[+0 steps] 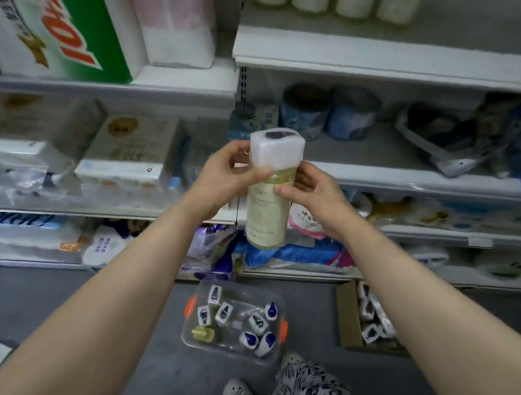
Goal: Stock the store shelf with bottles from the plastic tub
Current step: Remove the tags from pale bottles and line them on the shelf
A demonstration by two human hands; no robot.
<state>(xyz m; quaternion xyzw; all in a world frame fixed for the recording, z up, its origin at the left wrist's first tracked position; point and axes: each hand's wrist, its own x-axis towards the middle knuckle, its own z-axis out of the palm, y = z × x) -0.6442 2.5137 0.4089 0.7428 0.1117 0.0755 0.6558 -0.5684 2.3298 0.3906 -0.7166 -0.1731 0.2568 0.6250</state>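
Observation:
I hold a pale yellow bottle (267,216) with a white square cap upright in front of the shelves, at mid height. My left hand (227,175) grips it just under the cap from the left. My right hand (314,194) grips its upper body from the right. Below on the grey floor sits a clear plastic tub (204,343) with orange latches, holding several white-capped bottles (225,313) seen from above. The middle store shelf (374,152) behind the bottle has bare white surface to the right of my hands.
Blue rolls (327,111) stand at the shelf's back. Tissue packs (131,153) fill the left bay, bagged goods (460,135) the right. A cardboard box (351,320) with more bottles sits on the floor right of the tub. My feet (239,391) are just behind the tub.

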